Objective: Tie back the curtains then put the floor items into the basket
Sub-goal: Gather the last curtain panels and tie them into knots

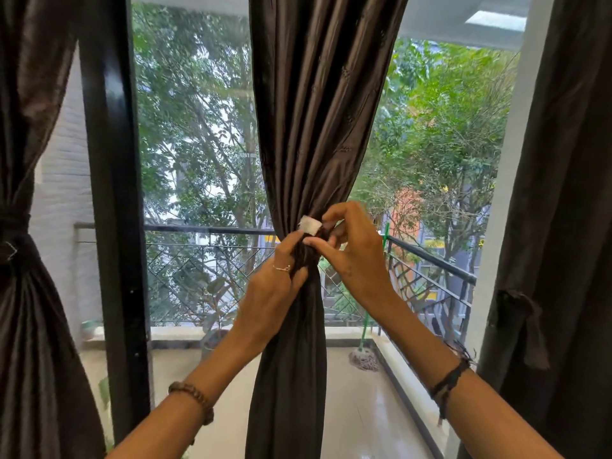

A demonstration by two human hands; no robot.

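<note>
Starting at the far left, the left curtain (23, 293) hangs already cinched at its waist by a dark band. Next comes the black door frame (112, 210), then the action at centre — the middle curtain (314, 111) gathered into a tight bundle in front of the glass. The left hand (268, 293) has its fingers curled round the bunched fabric just below the tie, holding the gather firm. Above it, the tie-back's white tab (310, 224) sticks up, and the right hand (351, 256) pinches the strap end beside it, fingertips closed on the band. Judging by this, the tying step is in hand: the strap is wrapped but not yet fastened. The next move calls for pressing that tab down onto its mate while the left grip keeps the folds from slipping — loosen early and the bundle may spread. Further right, the right curtain (563, 226) hangs loose, its tie (520, 319) dangling. Basket and floor items are not in view.
</note>
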